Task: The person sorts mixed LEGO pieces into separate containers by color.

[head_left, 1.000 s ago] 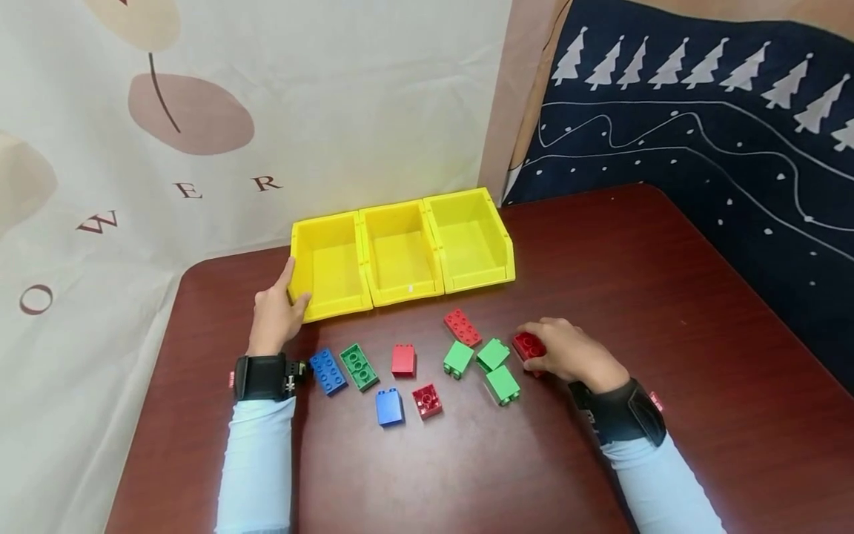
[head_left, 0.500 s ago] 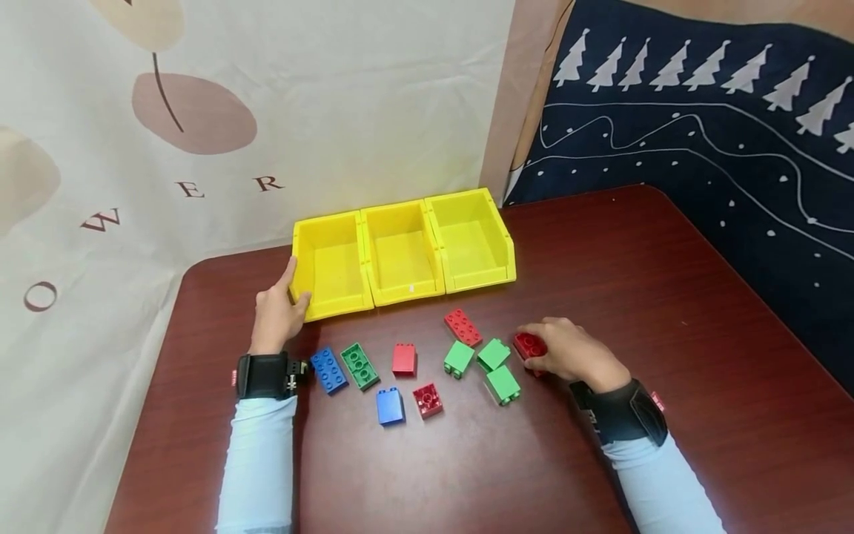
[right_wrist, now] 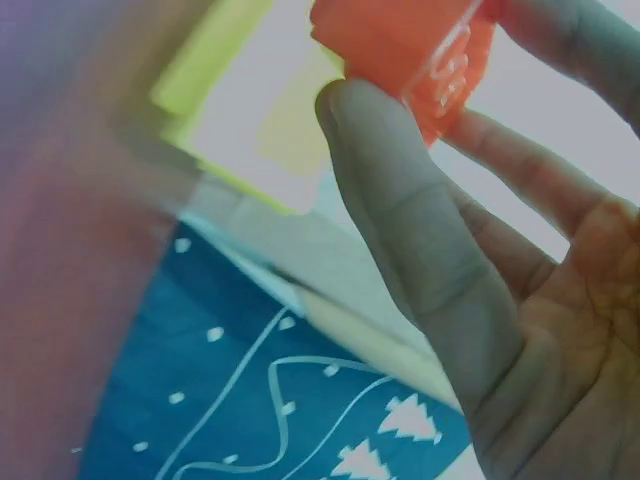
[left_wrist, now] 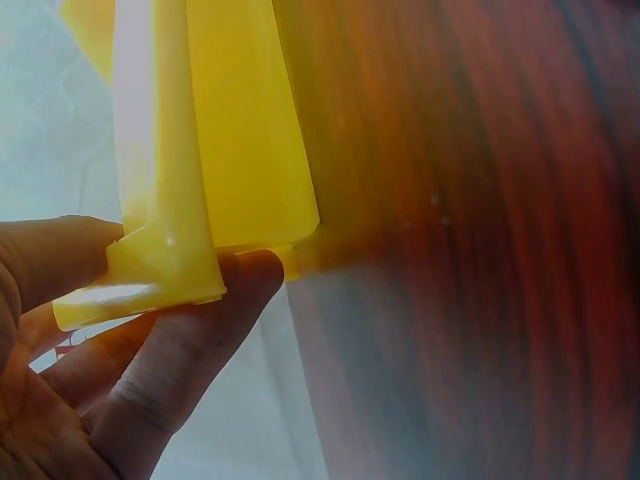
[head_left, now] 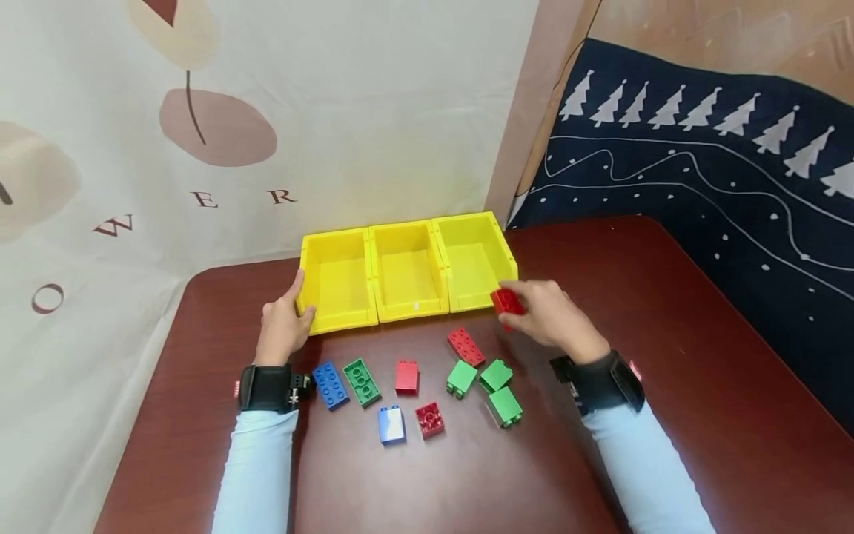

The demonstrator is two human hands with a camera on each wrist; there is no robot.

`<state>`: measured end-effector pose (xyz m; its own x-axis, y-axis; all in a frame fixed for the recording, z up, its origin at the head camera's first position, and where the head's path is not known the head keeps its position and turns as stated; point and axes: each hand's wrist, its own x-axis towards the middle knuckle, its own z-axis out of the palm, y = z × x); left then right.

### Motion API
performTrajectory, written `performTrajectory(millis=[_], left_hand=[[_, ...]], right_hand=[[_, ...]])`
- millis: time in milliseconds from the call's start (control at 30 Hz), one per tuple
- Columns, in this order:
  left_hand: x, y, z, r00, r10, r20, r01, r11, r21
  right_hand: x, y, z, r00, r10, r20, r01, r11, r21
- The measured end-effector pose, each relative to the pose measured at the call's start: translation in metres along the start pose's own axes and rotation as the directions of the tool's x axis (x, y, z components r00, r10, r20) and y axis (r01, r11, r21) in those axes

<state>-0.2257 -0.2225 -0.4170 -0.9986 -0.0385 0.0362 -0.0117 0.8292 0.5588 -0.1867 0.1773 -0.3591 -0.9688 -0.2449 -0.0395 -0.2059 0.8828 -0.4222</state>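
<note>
My left hand (head_left: 282,326) grips the near left corner of the leftmost yellow bin (head_left: 340,320). In the left wrist view, the thumb and fingers lie on opposite sides of that bin's wall (left_wrist: 170,220). A red toy building brick (head_left: 506,302) is pinched between the thumb and fingers of my right hand (head_left: 552,317), raised at the front right corner of the rightmost bin (head_left: 475,268). The right wrist view shows the same red brick (right_wrist: 410,50) held at the fingertips, a blurred yellow bin (right_wrist: 270,120) behind it.
Between the arms lie loose bricks: a blue one (head_left: 330,386), a green one (head_left: 362,383), a red one (head_left: 406,377), a long red one (head_left: 465,347) and several others. The middle yellow bin (head_left: 410,271) joins the outer two. Fabric (head_left: 387,111) hangs behind the table (head_left: 634,297).
My right hand has lifted the red brick from beside the green bricks and carried it up and left to the rightmost bin. The left hand keeps its hold; the head view has tilted slightly.
</note>
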Motion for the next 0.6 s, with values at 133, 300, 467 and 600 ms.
performTrajectory(millis=[133,300,467,600], left_hand=[[-0.001,-0.002,0.002,1.0,-0.004,-0.001,0.004,1.0,0.0],[0.001,-0.002,0.002,1.0,0.004,0.004,-0.004,1.0,-0.001],[0.002,-0.002,0.002,1.0,0.009,0.002,-0.009,1.0,-0.007],[0.002,-0.003,0.002,1.0,-0.002,0.002,0.002,1.0,-0.009]], right_hand=[[0.047,-0.012,-0.012,0.999,0.037,0.028,-0.036,0.999,-0.015],[0.107,-0.023,-0.018,0.988,0.123,0.089,-0.119,0.992,-0.044],[0.146,-0.026,-0.012,0.974,0.191,0.126,-0.184,0.981,-0.062],[0.165,-0.025,0.0,0.974,0.171,0.149,-0.154,0.981,-0.119]])
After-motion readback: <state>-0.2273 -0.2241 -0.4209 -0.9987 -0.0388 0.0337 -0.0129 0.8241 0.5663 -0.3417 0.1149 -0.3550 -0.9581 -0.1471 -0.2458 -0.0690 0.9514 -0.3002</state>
